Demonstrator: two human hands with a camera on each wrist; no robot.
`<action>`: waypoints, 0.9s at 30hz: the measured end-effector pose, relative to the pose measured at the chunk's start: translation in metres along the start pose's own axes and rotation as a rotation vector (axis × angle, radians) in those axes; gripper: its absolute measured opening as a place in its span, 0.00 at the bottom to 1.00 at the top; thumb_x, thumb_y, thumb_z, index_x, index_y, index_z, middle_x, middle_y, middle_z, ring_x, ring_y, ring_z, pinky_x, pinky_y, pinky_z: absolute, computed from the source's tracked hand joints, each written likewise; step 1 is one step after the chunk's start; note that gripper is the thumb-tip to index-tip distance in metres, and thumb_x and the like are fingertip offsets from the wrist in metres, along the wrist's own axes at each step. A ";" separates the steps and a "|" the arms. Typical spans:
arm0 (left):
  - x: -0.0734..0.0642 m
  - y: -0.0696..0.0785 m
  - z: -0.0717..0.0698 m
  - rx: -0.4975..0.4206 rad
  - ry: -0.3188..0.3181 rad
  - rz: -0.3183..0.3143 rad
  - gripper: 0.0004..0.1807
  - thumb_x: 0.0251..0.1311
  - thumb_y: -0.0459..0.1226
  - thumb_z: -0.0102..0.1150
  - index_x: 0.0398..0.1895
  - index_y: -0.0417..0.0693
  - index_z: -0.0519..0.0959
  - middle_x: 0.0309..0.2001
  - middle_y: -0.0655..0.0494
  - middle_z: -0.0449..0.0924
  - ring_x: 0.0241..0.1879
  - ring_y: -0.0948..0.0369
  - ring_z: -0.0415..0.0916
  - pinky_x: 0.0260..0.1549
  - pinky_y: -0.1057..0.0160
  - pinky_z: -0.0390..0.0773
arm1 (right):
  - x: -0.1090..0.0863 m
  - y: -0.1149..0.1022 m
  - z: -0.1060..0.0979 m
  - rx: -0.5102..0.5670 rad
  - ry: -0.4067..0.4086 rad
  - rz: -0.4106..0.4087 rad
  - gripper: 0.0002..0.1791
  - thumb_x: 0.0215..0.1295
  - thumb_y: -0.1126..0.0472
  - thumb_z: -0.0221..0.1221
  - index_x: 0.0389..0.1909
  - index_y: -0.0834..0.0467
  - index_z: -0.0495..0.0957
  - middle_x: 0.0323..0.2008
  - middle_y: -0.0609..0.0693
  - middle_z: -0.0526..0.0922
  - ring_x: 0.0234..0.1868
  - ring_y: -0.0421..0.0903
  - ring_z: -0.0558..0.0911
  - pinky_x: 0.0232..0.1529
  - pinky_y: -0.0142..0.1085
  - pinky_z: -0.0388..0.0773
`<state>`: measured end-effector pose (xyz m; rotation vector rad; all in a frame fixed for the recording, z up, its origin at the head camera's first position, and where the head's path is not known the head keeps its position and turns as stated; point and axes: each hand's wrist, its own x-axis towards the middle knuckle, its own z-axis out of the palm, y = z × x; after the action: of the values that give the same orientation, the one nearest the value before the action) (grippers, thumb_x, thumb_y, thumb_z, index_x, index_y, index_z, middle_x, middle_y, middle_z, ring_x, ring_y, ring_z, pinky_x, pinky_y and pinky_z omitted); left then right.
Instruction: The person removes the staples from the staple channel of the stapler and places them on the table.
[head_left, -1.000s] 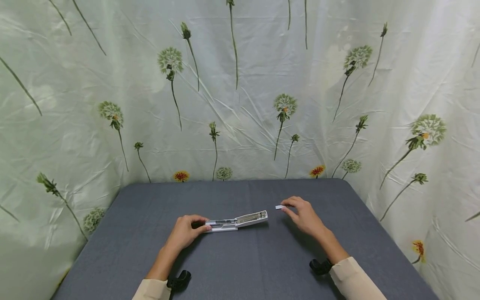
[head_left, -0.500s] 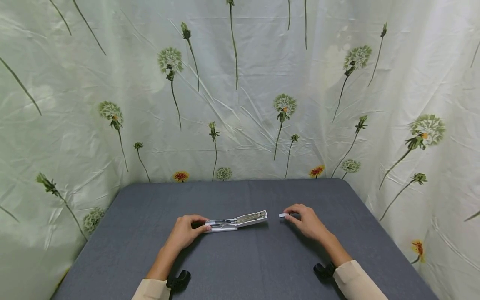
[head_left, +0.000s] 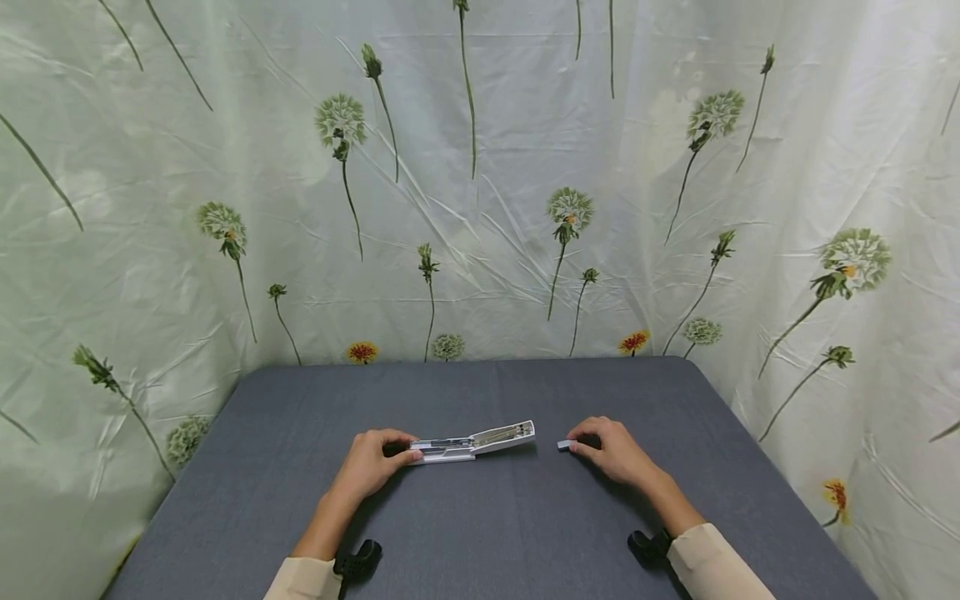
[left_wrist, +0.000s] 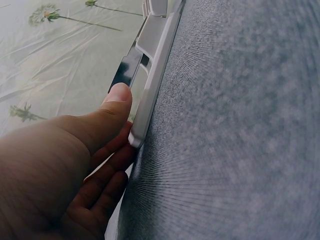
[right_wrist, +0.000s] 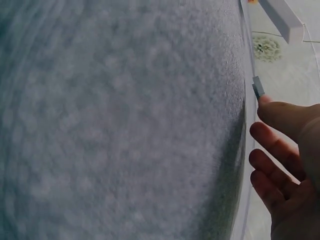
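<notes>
A white stapler (head_left: 442, 457) lies on the table with its top swung far back to the right, baring the metal magazine and the inside of the cover. My left hand (head_left: 367, 467) pinches its left end; in the left wrist view the thumb presses on the metal magazine (left_wrist: 121, 72) while fingers reach behind the base (left_wrist: 150, 100). Right of the stapler's raised cover (head_left: 506, 435), my right hand (head_left: 615, 450) pinches a short grey strip of staples (head_left: 564, 446) by one end. The strip (right_wrist: 258, 86) juts past the thumb, apart from the stapler.
A dark grey cloth covers the table (head_left: 495, 533). Behind it hangs a pale curtain (head_left: 510, 150) printed with dandelions. Black straps (head_left: 358, 562) sit on both wrists, below beige sleeves (head_left: 712, 558).
My right hand has come down toward the near side and slightly right with the staple strip, whose visible face has gone from white to grey. My left hand and the stapler have stayed put.
</notes>
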<state>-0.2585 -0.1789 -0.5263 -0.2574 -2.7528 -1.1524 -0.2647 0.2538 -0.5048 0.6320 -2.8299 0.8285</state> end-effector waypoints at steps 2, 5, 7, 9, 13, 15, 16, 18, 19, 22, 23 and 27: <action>0.000 0.000 0.000 0.001 0.000 0.001 0.08 0.54 0.46 0.78 0.38 0.63 0.90 0.40 0.64 0.90 0.47 0.59 0.84 0.51 0.48 0.80 | 0.000 0.000 0.001 0.003 0.002 -0.005 0.05 0.66 0.59 0.69 0.42 0.51 0.89 0.43 0.43 0.88 0.49 0.49 0.83 0.53 0.51 0.78; 0.000 0.000 0.000 -0.003 0.000 0.002 0.08 0.54 0.46 0.78 0.37 0.64 0.90 0.39 0.64 0.90 0.47 0.59 0.84 0.52 0.48 0.80 | -0.001 0.000 0.003 0.013 0.004 -0.008 0.06 0.67 0.59 0.68 0.42 0.51 0.89 0.43 0.43 0.88 0.49 0.50 0.84 0.53 0.51 0.78; 0.000 0.001 0.000 -0.007 0.001 0.005 0.08 0.54 0.46 0.78 0.37 0.64 0.90 0.40 0.64 0.90 0.47 0.59 0.84 0.52 0.48 0.80 | -0.001 0.001 0.004 0.015 0.007 -0.008 0.06 0.67 0.59 0.68 0.42 0.52 0.89 0.43 0.44 0.88 0.49 0.50 0.84 0.54 0.51 0.78; 0.000 0.001 0.000 -0.007 0.002 0.007 0.08 0.54 0.46 0.78 0.37 0.64 0.90 0.40 0.64 0.90 0.47 0.59 0.84 0.52 0.48 0.80 | -0.001 0.001 0.005 0.017 0.010 -0.006 0.06 0.66 0.59 0.68 0.42 0.52 0.89 0.43 0.44 0.88 0.49 0.50 0.84 0.54 0.52 0.78; 0.001 0.000 -0.001 -0.004 0.001 0.007 0.08 0.54 0.47 0.78 0.38 0.64 0.90 0.40 0.64 0.90 0.47 0.59 0.84 0.52 0.48 0.80 | -0.001 0.002 0.007 0.021 0.016 0.003 0.05 0.66 0.59 0.69 0.42 0.51 0.89 0.43 0.44 0.88 0.51 0.51 0.84 0.56 0.54 0.77; 0.001 0.000 -0.001 -0.003 0.000 0.006 0.08 0.54 0.48 0.78 0.38 0.64 0.90 0.40 0.64 0.90 0.47 0.59 0.84 0.52 0.48 0.80 | -0.002 0.004 0.007 0.030 0.020 0.001 0.06 0.66 0.58 0.69 0.42 0.50 0.89 0.44 0.44 0.88 0.51 0.51 0.84 0.57 0.54 0.77; 0.001 0.000 -0.001 -0.004 0.000 0.006 0.09 0.54 0.48 0.78 0.38 0.64 0.90 0.40 0.64 0.90 0.47 0.59 0.84 0.52 0.48 0.80 | -0.002 0.005 0.008 0.038 0.023 0.000 0.06 0.65 0.58 0.70 0.42 0.49 0.89 0.44 0.44 0.88 0.51 0.51 0.83 0.57 0.55 0.77; 0.001 0.000 -0.001 -0.006 0.000 0.005 0.09 0.55 0.48 0.78 0.38 0.64 0.90 0.40 0.64 0.90 0.48 0.59 0.84 0.53 0.48 0.79 | -0.003 0.007 0.009 0.052 0.034 -0.007 0.06 0.65 0.58 0.70 0.42 0.49 0.89 0.44 0.44 0.87 0.51 0.51 0.83 0.57 0.55 0.76; 0.001 0.000 -0.001 -0.007 -0.002 0.005 0.09 0.55 0.48 0.77 0.38 0.64 0.90 0.40 0.64 0.90 0.48 0.59 0.84 0.53 0.48 0.79 | -0.003 0.009 0.009 0.058 0.038 -0.011 0.06 0.65 0.57 0.70 0.41 0.49 0.89 0.44 0.44 0.87 0.51 0.50 0.83 0.57 0.54 0.76; 0.001 0.000 -0.001 -0.007 0.001 0.005 0.09 0.55 0.48 0.77 0.38 0.64 0.90 0.40 0.64 0.90 0.48 0.58 0.84 0.53 0.47 0.79 | -0.003 0.012 0.010 0.072 0.053 -0.016 0.06 0.65 0.57 0.71 0.41 0.49 0.90 0.45 0.43 0.87 0.51 0.50 0.83 0.57 0.54 0.76; 0.001 0.000 -0.001 -0.006 0.002 0.008 0.09 0.54 0.48 0.77 0.38 0.64 0.90 0.40 0.64 0.90 0.48 0.58 0.84 0.53 0.48 0.79 | -0.004 0.013 0.010 0.075 0.058 -0.015 0.06 0.65 0.56 0.71 0.41 0.49 0.90 0.45 0.43 0.87 0.51 0.50 0.83 0.57 0.54 0.76; -0.001 0.000 -0.001 -0.009 0.002 0.012 0.09 0.54 0.47 0.78 0.38 0.64 0.90 0.39 0.64 0.90 0.46 0.59 0.84 0.51 0.49 0.80 | -0.007 0.017 0.014 0.088 0.065 0.000 0.07 0.65 0.55 0.71 0.43 0.48 0.90 0.46 0.43 0.86 0.53 0.51 0.83 0.59 0.55 0.75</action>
<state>-0.2579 -0.1793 -0.5258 -0.2730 -2.7411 -1.1614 -0.2659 0.2622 -0.5263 0.6053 -2.7480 0.9604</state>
